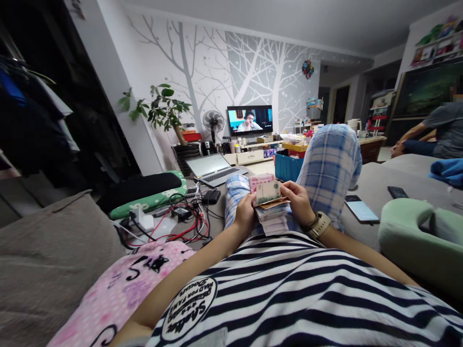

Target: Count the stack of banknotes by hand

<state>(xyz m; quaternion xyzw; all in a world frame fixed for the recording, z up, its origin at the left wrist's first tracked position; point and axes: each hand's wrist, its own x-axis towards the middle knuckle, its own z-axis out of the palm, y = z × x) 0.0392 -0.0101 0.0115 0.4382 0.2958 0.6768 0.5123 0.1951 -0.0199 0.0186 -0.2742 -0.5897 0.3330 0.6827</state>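
My left hand (246, 212) is closed on the left side of several banknotes, with a pink one (259, 179) at the back. In front of it stands a greenish banknote (268, 192), whose right edge is pinched by the fingers of my right hand (299, 200). Just below my hands, a thick pile of paper slips or notes (274, 220) rests on my lap against the striped shirt. A brown slip (269, 204) lies near its top. How far my left fingers wrap behind the notes is hidden.
On the left are a laptop (217, 169), tangled cables (191, 217) and a black power bank (211, 196). To the right lie a phone (361, 209), a remote control (397, 192) and a green neck pillow (415, 231). Another person (441, 125) sits at the far right.
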